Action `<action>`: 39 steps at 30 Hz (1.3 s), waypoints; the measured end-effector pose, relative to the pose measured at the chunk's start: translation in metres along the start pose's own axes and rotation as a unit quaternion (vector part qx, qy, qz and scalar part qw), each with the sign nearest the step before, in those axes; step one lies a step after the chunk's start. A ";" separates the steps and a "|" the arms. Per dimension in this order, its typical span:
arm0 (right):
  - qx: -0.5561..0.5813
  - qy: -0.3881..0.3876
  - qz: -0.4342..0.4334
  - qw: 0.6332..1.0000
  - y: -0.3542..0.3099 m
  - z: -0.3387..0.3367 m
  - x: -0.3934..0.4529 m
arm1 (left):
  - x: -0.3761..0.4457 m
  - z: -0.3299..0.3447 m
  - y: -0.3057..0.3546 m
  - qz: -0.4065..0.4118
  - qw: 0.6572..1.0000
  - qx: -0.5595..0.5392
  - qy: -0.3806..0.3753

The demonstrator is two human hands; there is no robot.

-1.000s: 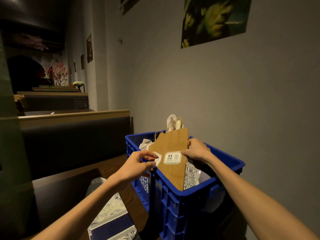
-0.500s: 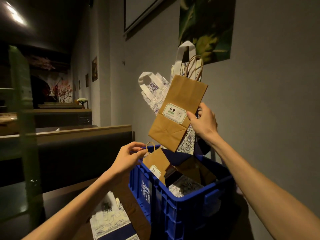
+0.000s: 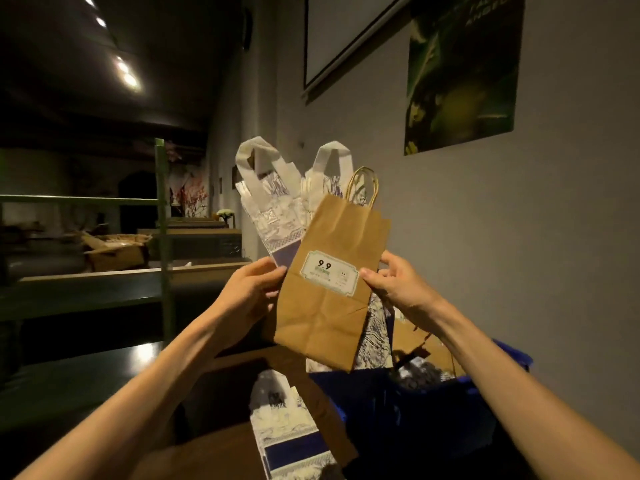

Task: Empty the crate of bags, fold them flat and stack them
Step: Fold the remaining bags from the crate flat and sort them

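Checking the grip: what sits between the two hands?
In the head view, the brown paper bag with the 9.9 label spans the gap between left hand and right hand; white-and-blue patterned bags fan out behind it.

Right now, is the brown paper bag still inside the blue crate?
No, both hands, left hand and right hand, hold the brown paper bag up above the blue crate.

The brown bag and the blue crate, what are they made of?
The brown bag looks like matte kraft paper: it shows sharp creases and twisted cord handles. The blue crate looks like smooth moulded plastic, though it is dim there.
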State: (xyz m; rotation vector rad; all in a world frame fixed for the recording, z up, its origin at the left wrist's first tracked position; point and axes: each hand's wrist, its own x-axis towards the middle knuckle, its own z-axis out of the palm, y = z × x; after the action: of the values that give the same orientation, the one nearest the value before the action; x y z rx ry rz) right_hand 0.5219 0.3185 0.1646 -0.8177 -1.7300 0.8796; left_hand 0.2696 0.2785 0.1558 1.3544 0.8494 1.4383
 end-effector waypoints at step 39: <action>0.070 0.026 0.034 0.997 0.089 0.242 -0.065 | -0.145 -0.137 -0.077 0.010 0.970 0.220 0.105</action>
State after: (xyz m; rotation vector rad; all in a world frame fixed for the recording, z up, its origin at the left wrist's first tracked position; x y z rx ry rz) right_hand 0.3213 0.2642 -0.0008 -0.8023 -1.5840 1.0054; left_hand 0.1392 0.1816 0.0173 1.5520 1.3569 1.4811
